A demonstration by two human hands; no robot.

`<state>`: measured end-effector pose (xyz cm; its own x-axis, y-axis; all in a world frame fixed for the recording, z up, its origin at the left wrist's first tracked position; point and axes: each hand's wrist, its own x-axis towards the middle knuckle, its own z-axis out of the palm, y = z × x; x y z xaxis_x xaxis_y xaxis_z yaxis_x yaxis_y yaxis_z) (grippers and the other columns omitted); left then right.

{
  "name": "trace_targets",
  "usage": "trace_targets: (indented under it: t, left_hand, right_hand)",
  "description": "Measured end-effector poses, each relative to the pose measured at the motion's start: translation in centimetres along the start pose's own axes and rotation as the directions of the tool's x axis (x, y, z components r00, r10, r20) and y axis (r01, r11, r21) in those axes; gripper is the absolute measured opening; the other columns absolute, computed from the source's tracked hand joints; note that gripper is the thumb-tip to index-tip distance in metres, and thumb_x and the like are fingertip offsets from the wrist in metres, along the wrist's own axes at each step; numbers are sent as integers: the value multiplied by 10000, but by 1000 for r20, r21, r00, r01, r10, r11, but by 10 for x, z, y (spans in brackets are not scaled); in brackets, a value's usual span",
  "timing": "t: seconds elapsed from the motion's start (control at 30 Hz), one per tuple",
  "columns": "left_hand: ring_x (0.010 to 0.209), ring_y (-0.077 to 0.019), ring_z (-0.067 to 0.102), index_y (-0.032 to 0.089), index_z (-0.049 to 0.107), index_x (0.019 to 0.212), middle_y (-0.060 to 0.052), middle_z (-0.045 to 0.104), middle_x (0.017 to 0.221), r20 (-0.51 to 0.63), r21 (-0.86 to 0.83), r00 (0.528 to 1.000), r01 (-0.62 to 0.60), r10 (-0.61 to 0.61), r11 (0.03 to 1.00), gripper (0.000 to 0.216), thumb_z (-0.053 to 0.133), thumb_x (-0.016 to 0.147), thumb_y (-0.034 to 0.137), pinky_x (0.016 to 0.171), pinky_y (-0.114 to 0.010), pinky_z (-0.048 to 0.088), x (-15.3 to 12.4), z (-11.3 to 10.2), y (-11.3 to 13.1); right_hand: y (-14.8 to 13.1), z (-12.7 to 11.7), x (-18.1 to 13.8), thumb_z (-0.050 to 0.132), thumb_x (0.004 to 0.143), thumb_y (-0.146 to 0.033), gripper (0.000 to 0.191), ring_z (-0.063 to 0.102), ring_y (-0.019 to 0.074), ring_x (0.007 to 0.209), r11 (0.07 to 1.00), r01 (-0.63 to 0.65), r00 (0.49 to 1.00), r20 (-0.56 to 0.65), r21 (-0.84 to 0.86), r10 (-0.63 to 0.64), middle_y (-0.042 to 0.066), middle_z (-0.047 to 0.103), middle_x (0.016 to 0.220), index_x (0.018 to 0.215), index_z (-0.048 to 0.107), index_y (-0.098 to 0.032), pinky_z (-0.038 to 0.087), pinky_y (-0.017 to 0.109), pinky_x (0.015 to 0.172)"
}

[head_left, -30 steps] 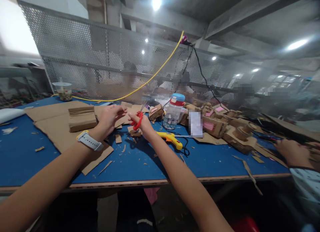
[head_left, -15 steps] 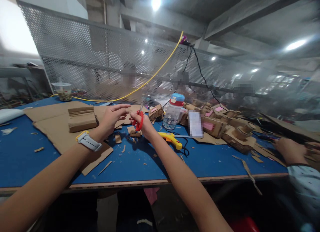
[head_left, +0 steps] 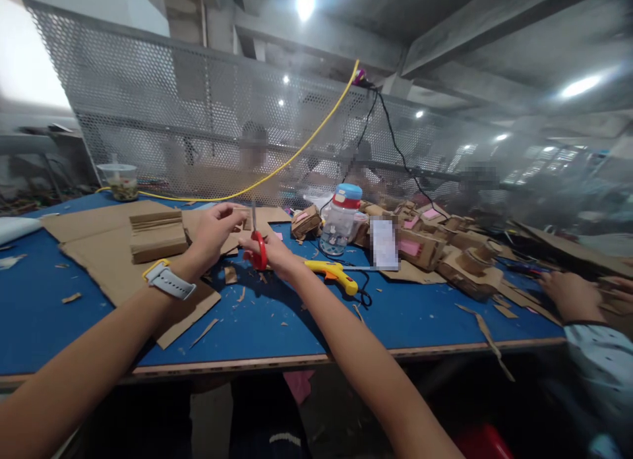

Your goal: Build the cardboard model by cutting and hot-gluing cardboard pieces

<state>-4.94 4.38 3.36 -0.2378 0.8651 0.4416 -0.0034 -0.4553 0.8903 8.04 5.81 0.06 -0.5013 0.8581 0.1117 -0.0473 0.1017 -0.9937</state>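
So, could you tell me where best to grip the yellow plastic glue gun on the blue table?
Probably its near-right end, where the black cord leaves: the yellow plastic glue gun lies flat on the blue table, so come from above, clear of the right hand.

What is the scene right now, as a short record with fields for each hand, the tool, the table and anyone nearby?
left hand: pinches a small cardboard piece above the table; watch on wrist
right hand: grips red scissors, blades pointing up beside the piece
table: blue, strewn with cardboard scraps
near hands: yellow glue gun, clear bottle, cardboard stack
right edge: a co-worker's hand among cardboard models
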Motion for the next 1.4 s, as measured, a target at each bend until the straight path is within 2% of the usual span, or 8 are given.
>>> trace_targets:
  t: [0.13, 0.3, 0.4, 0.5, 0.63, 0.73, 1.1, 1.4]
  left_hand:
    - [646, -125, 520, 167, 667, 683, 4, 613, 674, -168, -41, 986, 8, -14, 999, 193, 706, 532, 281, 589, -232, 399, 4, -4, 4]
    - [642, -107, 506, 168, 664, 690, 5, 616, 705, -248, -111, 968, 12, -40, 994, 185, 712, 533, 255, 590, -218, 381, 8, -9, 7]
    - [620, -110, 489, 184, 643, 655, 5, 597, 679, -251, -136, 967, 13, -47, 991, 134, 712, 555, 241, 576, -224, 375, 9, -9, 8]
    - [605, -122, 486, 197, 634, 632, 3, 573, 641, -208, -137, 977, 13, -41, 990, 96, 705, 577, 232, 574, -239, 386, 10, -10, 7]
    - [626, -144, 529, 204, 641, 630, -3, 576, 636, -99, -105, 994, 38, -48, 994, 112, 714, 587, 277, 582, -253, 406, 10, -10, 3]
    - [638, -149, 560, 195, 629, 622, -6, 591, 640, 1, -58, 999, 49, -49, 997, 185, 733, 590, 343, 602, -259, 434, 9, -9, 2]
    - [565, -127, 593, 155, 612, 675, -5, 623, 642, 130, -21, 991, 32, -29, 999, 374, 803, 562, 457, 564, -256, 501, 3, -7, 6]
    - [591, -134, 613, 154, 607, 672, 0, 624, 624, 79, -55, 997, 2, 2, 999, 304, 798, 567, 367, 671, -306, 554, 6, -8, 0]
  right_hand:
    - [-2, 3, -4, 455, 884, -643, 519, 507, 87, 477, 973, -230, 963, 145, -4, 228, 6, 586, 587, 762, 588, -156, 376, 201, 487]
    - [-11, 2, -10, 222, 922, -688, 699, 538, 123, 517, 943, -326, 925, 231, 68, 303, 51, 599, 623, 807, 631, -133, 361, 239, 515]
    - [-14, 5, -14, 259, 933, -659, 647, 570, 142, 595, 945, -309, 930, 240, 108, 277, 56, 612, 672, 849, 635, -139, 406, 261, 587]
    - [-16, 9, -15, 346, 954, -576, 519, 567, 126, 604, 963, -251, 959, 158, 94, 235, 41, 616, 700, 856, 615, -144, 417, 252, 610]
    - [-15, 11, -14, 407, 946, -556, 451, 561, 97, 575, 981, -180, 984, 25, 78, 178, 14, 600, 683, 771, 561, -170, 414, 209, 569]
    - [-14, 11, -13, 409, 953, -543, 445, 553, 91, 552, 989, -143, 989, -15, 47, 144, 2, 588, 651, 740, 541, -175, 432, 201, 571]
    - [-18, 14, -14, 395, 962, -527, 390, 537, 89, 607, 996, -69, 998, -2, -49, 69, 7, 590, 798, 866, 549, -182, 433, 205, 591]
    - [-6, 8, -6, 415, 960, -494, 362, 523, 100, 618, 991, -42, 999, 20, -131, 45, 6, 556, 766, 809, 515, -181, 428, 223, 602]
